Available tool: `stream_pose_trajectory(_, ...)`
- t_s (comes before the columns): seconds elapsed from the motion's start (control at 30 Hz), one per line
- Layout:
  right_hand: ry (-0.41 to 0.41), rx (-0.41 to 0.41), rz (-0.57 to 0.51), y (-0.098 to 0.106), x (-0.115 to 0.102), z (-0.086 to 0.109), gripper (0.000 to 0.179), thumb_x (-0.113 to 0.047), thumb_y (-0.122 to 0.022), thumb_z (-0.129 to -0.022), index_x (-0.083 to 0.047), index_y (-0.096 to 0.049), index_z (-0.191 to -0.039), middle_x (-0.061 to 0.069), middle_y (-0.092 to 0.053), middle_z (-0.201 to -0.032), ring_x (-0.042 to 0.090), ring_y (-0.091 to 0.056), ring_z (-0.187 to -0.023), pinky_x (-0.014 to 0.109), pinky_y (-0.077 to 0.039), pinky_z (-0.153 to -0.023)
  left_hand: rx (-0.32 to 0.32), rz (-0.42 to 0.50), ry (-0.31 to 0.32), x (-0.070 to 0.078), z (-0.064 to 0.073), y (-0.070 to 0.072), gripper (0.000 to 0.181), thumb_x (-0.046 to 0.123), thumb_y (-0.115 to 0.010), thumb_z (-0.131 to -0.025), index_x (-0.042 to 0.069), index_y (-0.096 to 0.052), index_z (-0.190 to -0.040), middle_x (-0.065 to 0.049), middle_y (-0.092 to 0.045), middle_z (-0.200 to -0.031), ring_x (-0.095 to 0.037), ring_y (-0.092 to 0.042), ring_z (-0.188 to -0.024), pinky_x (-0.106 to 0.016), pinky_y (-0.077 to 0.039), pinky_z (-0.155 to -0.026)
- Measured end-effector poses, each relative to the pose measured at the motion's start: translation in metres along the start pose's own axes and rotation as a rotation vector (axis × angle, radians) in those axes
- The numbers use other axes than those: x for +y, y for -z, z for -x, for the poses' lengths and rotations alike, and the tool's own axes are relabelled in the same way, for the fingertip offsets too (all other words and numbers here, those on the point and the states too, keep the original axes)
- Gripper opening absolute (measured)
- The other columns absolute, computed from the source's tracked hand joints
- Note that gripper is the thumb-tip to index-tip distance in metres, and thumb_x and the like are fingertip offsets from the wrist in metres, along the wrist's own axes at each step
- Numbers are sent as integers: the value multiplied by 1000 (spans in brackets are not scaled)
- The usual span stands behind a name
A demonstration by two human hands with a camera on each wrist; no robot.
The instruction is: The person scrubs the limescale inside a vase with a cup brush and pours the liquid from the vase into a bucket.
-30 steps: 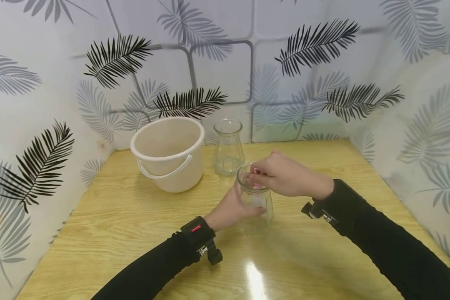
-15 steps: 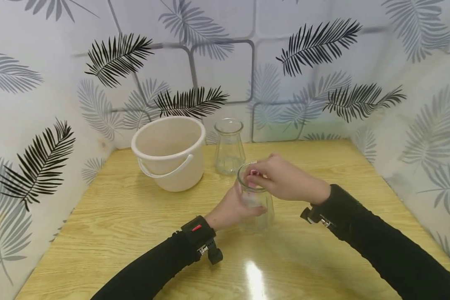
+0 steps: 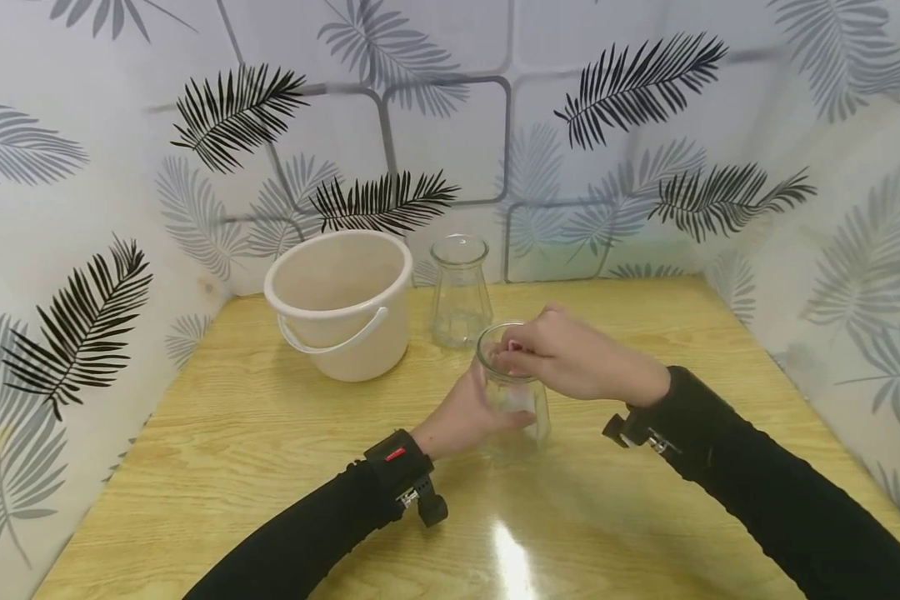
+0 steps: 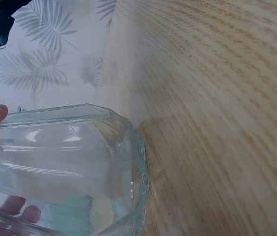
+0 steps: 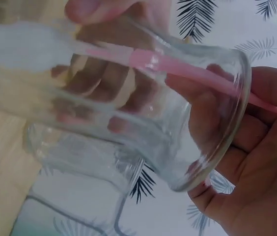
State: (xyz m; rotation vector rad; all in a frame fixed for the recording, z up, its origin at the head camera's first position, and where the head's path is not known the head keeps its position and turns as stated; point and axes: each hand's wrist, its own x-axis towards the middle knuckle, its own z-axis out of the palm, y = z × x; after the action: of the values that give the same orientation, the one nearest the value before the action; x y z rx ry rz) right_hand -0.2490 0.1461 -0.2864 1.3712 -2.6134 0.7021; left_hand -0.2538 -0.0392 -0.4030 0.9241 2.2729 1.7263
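Clasping the flared glass vase [image 3: 523,396] with curled fingers, the left hand [image 3: 461,417] should brace it while the right hand [image 3: 573,354], pinching the pink-handled bottle brush [image 5: 153,61] inside it, ideally strokes gently. Behind-left of the vase sits a cream bucket [image 3: 375,354]; farther behind, a second vase [image 3: 461,304].

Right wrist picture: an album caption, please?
Left hand grips a glass jar; right hand holds the pink handle of a white-headed tool reaching inside.

Home or studio, can't tell: wood-grain table [image 3: 255,450] boxed in on three sides by leaf-print walls [image 3: 450,137], plain household bucket [image 3: 371,342] standing at back.
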Motion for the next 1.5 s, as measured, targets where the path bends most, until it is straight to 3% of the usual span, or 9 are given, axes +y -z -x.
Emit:
stream_pose_trajectory(0.1,-2,-12,-115,0,0,-1,21,-18,-58,-103,-16,-65,-83,-12,-47,-62,1,-37,-52,22,-39,-53,0,13,7,-1,0,0,88,24,-84,-83,41,-29,-148,19,-43,-148,-5,-41,-138,-42,-30,-117)
stream_pose_trajectory(0.23,-25,6,-155,-3,0,-2,14,-16,-59,-102,-14,-72,-97,-10,-64,-72,3,-50,-58,25,-50,-62,6,3,20,-1,0,-1,89,25,-85,-82,44,-28,-148,19,-42,-147,-5,-40,-137,-45,-28,-117)
stream_pose_trajectory(0.4,-4,86,58,-8,3,-1,8,-17,-65,-98,-16,-72,-97,-10,-71,-82,5,-61,-72,38,-44,-88,20,17,24,0,-2,0,92,22,-87,-80,43,-30,-148,19,-45,-145,-5,-43,-135,-43,-33,-116)
stream_pose_trajectory(0.53,5,118,226,-10,3,-1,8,-20,-66,-97,-17,-68,-90,-10,-65,-75,8,-57,-70,43,-37,-87,17,25,13,0,-3,1,89,22,-85,-81,43,-31,-148,19,-46,-145,-6,-46,-133,-44,-38,-112)
stream_pose_trajectory(0.63,-14,102,241,-7,3,-2,19,-20,-63,-99,-17,-62,-80,-11,-55,-65,7,-49,-61,42,-35,-84,15,6,5,0,-3,1,89,23,-84,-82,44,-29,-149,20,-44,-147,-5,-43,-137,-45,-33,-115)
stream_pose_trajectory(0.87,-23,61,50,0,8,-3,27,-17,-57,-102,-15,-66,-77,-11,-53,-58,4,-43,-51,35,-38,-80,21,-8,8,0,-3,-1,94,21,-86,-81,44,-27,-150,19,-44,-150,-5,-39,-141,-48,-26,-119)
stream_pose_trajectory(1.07,-54,50,-146,-1,8,-2,20,-18,-57,-103,-18,-72,-89,-7,-63,-67,6,-45,-54,26,-45,-60,9,10,4,0,-3,-1,99,20,-85,-81,46,-22,-153,21,-37,-155,-3,-36,-143,-46,-23,-121)
stream_pose_trajectory(1.3,-12,154,35,-13,8,-3,10,-17,-61,-101,-14,-69,-96,-8,-68,-74,4,-53,-64,38,-37,-86,21,-2,40,1,-1,-1,98,23,-86,-80,46,-23,-151,20,-41,-150,-4,-40,-139,-42,-30,-117)
stream_pose_trajectory(1.5,-33,225,219,-15,10,-3,16,-18,-60,-101,-15,-65,-86,-9,-64,-71,8,-53,-64,42,-35,-84,35,-5,55,-1,-1,-1,96,22,-87,-79,44,-26,-150,14,-43,-148,-10,-43,-137,-46,-36,-113)
